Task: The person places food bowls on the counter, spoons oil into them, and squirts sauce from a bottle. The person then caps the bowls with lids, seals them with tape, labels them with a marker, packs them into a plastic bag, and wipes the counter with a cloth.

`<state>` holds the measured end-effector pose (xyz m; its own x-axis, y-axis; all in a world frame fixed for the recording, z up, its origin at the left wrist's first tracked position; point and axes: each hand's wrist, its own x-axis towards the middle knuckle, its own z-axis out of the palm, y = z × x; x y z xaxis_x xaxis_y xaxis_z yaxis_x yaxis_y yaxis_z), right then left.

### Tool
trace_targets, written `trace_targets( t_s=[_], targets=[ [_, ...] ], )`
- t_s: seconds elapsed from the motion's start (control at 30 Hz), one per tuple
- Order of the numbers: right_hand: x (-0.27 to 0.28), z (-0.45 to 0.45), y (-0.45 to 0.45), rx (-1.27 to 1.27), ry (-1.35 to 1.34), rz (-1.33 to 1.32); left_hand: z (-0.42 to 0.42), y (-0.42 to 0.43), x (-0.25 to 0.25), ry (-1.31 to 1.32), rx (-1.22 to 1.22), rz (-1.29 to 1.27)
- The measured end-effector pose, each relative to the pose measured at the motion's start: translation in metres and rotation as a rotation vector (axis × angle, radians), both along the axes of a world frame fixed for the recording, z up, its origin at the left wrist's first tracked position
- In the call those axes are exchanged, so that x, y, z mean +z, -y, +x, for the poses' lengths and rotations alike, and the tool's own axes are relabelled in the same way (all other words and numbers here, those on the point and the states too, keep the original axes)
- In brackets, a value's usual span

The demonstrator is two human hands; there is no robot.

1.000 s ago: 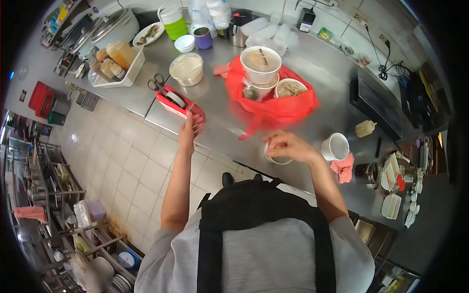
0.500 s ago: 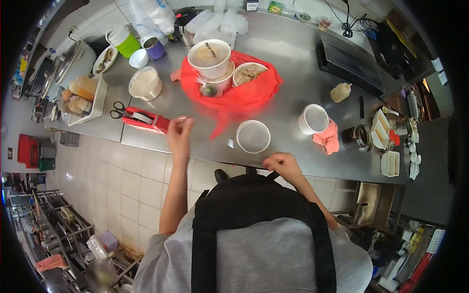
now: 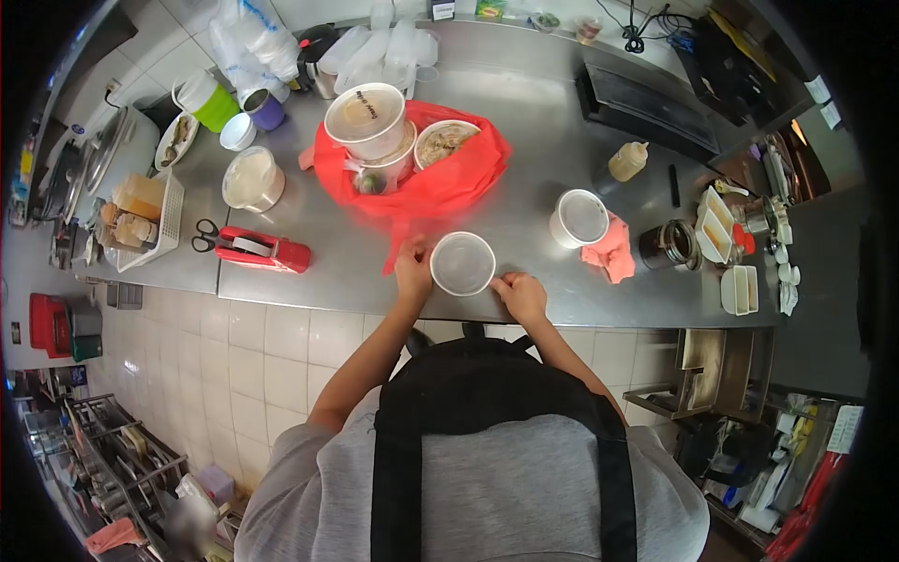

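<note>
A round plastic tub (image 3: 463, 264) with a translucent lid stands near the counter's front edge, between my two hands. My left hand (image 3: 413, 270) is closed at its left side, thumb and fingers against the rim. At the lower right of the rim, my right hand (image 3: 522, 297) has its fingertips on the tub, the other fingers curled. Whether a strip of tape lies between my fingers is too small to tell. To the left rests a red tape dispenser (image 3: 263, 250). Behind the tub, an open red plastic bag (image 3: 459, 192) surrounds several lidded tubs, one stacked on top (image 3: 365, 122).
Another lidded tub (image 3: 580, 219) stands at right beside a pink cloth (image 3: 611, 249), a sauce bottle (image 3: 628, 161) and a dark jar (image 3: 669, 246). Scissors (image 3: 204, 235), a cream-filled tub (image 3: 253, 180) and a white basket (image 3: 169, 220) are at left.
My left hand has moved right, from beside the tape dispenser to the tub's left side. My right hand has moved in to touch the tub's rim. The view has shifted slightly.
</note>
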<state>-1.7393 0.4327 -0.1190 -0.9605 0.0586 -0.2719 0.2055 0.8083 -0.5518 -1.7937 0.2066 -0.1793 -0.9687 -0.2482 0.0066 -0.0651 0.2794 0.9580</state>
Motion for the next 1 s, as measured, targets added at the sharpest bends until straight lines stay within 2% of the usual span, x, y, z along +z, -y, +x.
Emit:
trace_targets(
  t_s=[0.1,0.2,0.3,0.4,0.5,0.6,0.7,0.8,0.9,1.0],
  targets=[
    [0.0,0.0,0.0,0.009,-0.03,0.003,0.009,-0.01,0.043,0.056,0.043,-0.121],
    [-0.003,-0.004,-0.002,0.023,0.058,-0.01,0.012,-0.012,0.047,-0.124,0.008,-0.451],
    [0.002,-0.005,-0.005,0.024,0.08,-0.01,0.015,-0.012,0.046,-0.167,0.015,-0.706],
    [0.007,-0.005,-0.005,0.007,0.138,-0.063,0.007,0.005,0.043,-0.171,0.041,-0.389],
    [0.004,-0.004,-0.006,-0.003,0.109,-0.07,0.01,-0.001,0.076,0.276,0.018,0.11],
    [0.0,-0.006,-0.007,-0.004,0.088,-0.048,0.028,-0.01,0.093,0.213,-0.256,-0.201],
    [0.0,-0.004,-0.011,0.003,0.085,-0.037,0.037,-0.02,0.089,0.007,-0.244,-0.037],
    [-0.003,-0.005,-0.013,-0.003,0.083,-0.057,0.033,-0.012,0.073,0.06,-0.378,0.113],
    [-0.006,-0.005,-0.017,0.023,0.052,-0.055,0.038,-0.001,0.083,0.185,-0.414,0.294],
    [0.025,-0.006,-0.021,0.165,0.173,-0.147,0.046,0.002,0.076,0.304,-0.316,0.694]
  ],
)
